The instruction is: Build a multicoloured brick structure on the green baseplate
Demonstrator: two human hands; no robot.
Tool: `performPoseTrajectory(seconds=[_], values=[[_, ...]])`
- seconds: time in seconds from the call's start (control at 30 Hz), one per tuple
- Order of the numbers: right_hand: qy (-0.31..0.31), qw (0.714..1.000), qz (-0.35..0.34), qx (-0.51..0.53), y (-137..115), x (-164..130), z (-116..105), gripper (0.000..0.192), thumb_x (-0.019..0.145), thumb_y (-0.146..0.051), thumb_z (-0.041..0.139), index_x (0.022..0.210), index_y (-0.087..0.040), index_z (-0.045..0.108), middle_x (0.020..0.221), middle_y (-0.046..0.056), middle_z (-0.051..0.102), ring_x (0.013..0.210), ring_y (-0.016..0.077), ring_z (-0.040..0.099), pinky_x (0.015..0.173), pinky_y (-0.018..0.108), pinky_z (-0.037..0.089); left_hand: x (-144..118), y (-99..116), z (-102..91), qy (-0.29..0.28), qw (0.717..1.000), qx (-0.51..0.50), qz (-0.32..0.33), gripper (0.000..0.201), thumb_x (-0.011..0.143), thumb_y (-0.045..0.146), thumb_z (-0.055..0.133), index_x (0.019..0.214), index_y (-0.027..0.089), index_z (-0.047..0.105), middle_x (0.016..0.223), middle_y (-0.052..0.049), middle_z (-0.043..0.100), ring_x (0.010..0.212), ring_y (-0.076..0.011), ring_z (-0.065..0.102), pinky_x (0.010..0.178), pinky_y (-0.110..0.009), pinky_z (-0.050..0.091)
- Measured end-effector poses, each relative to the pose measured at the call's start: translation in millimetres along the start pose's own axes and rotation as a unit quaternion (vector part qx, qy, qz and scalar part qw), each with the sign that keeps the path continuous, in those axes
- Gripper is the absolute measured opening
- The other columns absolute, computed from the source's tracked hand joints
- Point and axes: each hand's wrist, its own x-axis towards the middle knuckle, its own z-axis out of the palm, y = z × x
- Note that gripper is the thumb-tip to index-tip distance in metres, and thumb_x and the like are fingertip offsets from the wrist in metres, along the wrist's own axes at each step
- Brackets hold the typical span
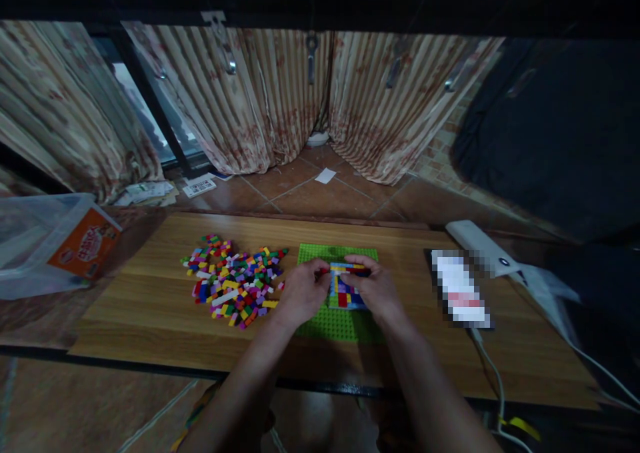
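A green studded baseplate [327, 325] lies on the table, carrying a low build of toy building bricks [344, 298] in blue, yellow, red and white. My left hand [306, 290] is at the build's left edge, fingers pinched on what looks like a small red brick [325, 267]. From the right, my right hand [374, 285] curls over the build, its thumb on top and its fingers around the far right side. Part of the build is hidden under that hand. Left of the plate spreads a pile of loose, mixed-colour bricks [235, 283].
The wooden table [145, 306] also bears a phone-like device [457, 290] with a blurred screen and a cable [493, 366]. A white power strip or similar box [480, 246] sits behind it. At far left stands a clear plastic bin [35, 240]; curtains [280, 100] hang beyond.
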Motion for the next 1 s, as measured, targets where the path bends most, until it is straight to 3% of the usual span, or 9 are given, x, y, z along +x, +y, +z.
performPoseTrajectory(seconds=[0.13, 0.23, 0.37, 0.43, 0.57, 0.67, 0.73, 0.87, 1.0], values=[[-0.001, 0.999, -0.032, 0.015, 6, 1, -2, 0.048, 0.055, -0.030, 0.078, 0.101, -0.019, 0.072, 0.095, 0.005, 0.074, 0.081, 0.0200, 0.068, 0.078, 0.035, 0.053, 2, -5, -2.2, -0.002, 0.999, -0.038, 0.011, 0.018, 0.083, 0.020, 0.054, 0.091, 0.017, 0.071, 0.070, 0.000, 0.068, 0.062, -0.0142, 0.059, 0.060, -0.024, 0.043], [0.033, 0.997, -0.058, 0.039, 8, 0, -10, 0.053, 0.055, -0.035, 0.080, 0.105, -0.020, 0.071, 0.105, 0.008, 0.072, 0.094, 0.0234, 0.067, 0.085, 0.038, 0.052, 4, -9, -6.3, 0.010, 0.994, -0.108, 0.009, 0.019, 0.082, 0.021, 0.057, 0.094, 0.016, 0.071, 0.073, -0.001, 0.069, 0.065, -0.0143, 0.061, 0.065, -0.025, 0.046], [0.117, 0.987, -0.089, 0.060, 0, -4, -24, 0.039, 0.065, -0.039, 0.075, 0.098, -0.019, 0.072, 0.100, 0.008, 0.073, 0.093, 0.0225, 0.066, 0.085, 0.040, 0.051, 6, -10, -11.3, 0.029, 0.977, -0.212, 0.005, 0.017, 0.079, 0.023, 0.062, 0.091, 0.014, 0.071, 0.076, -0.002, 0.070, 0.069, -0.0140, 0.062, 0.067, -0.025, 0.047], [0.131, 0.984, -0.100, 0.067, -6, -7, -29, 0.030, 0.069, -0.040, 0.073, 0.091, -0.019, 0.072, 0.090, 0.006, 0.074, 0.084, 0.0205, 0.066, 0.080, 0.038, 0.051, 6, -8, -12.2, 0.022, 0.966, -0.259, 0.002, 0.018, 0.079, 0.024, 0.062, 0.091, 0.014, 0.071, 0.072, -0.001, 0.069, 0.067, -0.0134, 0.061, 0.067, -0.025, 0.047], [0.034, 0.990, -0.127, 0.046, -13, -18, -29, 0.024, 0.074, -0.040, 0.072, 0.087, -0.021, 0.073, 0.080, 0.003, 0.073, 0.075, 0.0173, 0.065, 0.071, 0.031, 0.051, 5, -3, -10.1, 0.001, 0.940, -0.340, -0.015, 0.021, 0.077, 0.025, 0.065, 0.094, 0.013, 0.070, 0.073, -0.001, 0.068, 0.066, -0.0121, 0.061, 0.067, -0.025, 0.048], [-0.064, 0.987, -0.142, 0.028, -12, -26, -24, 0.025, 0.077, -0.042, 0.071, 0.091, -0.021, 0.073, 0.084, 0.003, 0.074, 0.075, 0.0169, 0.066, 0.070, 0.030, 0.051, 3, 1, -5.0, -0.008, 0.930, -0.367, -0.004, 0.021, 0.075, 0.024, 0.069, 0.093, 0.014, 0.070, 0.073, -0.001, 0.068, 0.066, -0.0112, 0.060, 0.065, -0.023, 0.047], [-0.093, 0.984, -0.152, 0.022, -10, -30, -20, 0.026, 0.078, -0.042, 0.071, 0.093, -0.021, 0.073, 0.087, 0.004, 0.074, 0.076, 0.0172, 0.066, 0.071, 0.030, 0.051, 1, 4, 0.1, -0.016, 0.927, -0.375, 0.015, 0.020, 0.075, 0.024, 0.069, 0.092, 0.015, 0.071, 0.075, -0.001, 0.069, 0.067, -0.0113, 0.060, 0.066, -0.023, 0.048], [-0.099, 0.982, -0.158, -0.020, -9, -33, -22, 0.027, 0.079, -0.041, 0.069, 0.095, -0.020, 0.073, 0.089, 0.005, 0.075, 0.077, 0.0176, 0.067, 0.072, 0.031, 0.051, 0, 8, 10.1, -0.015, 0.934, -0.355, 0.039, 0.020, 0.078, 0.022, 0.066, 0.096, 0.014, 0.071, 0.083, -0.003, 0.071, 0.074, -0.0129, 0.063, 0.071, -0.024, 0.050], [-0.047, 0.987, -0.123, -0.088, -12, -36, -33, 0.030, 0.076, -0.040, 0.070, 0.098, -0.020, 0.072, 0.080, 0.003, 0.074, 0.070, 0.0180, 0.066, 0.067, 0.031, 0.050, 1, 8, 10.5, 0.045, 0.972, -0.226, 0.044, 0.025, 0.083, 0.019, 0.060, 0.105, 0.014, 0.070, 0.096, -0.005, 0.072, 0.080, -0.0140, 0.065, 0.074, -0.024, 0.051]])
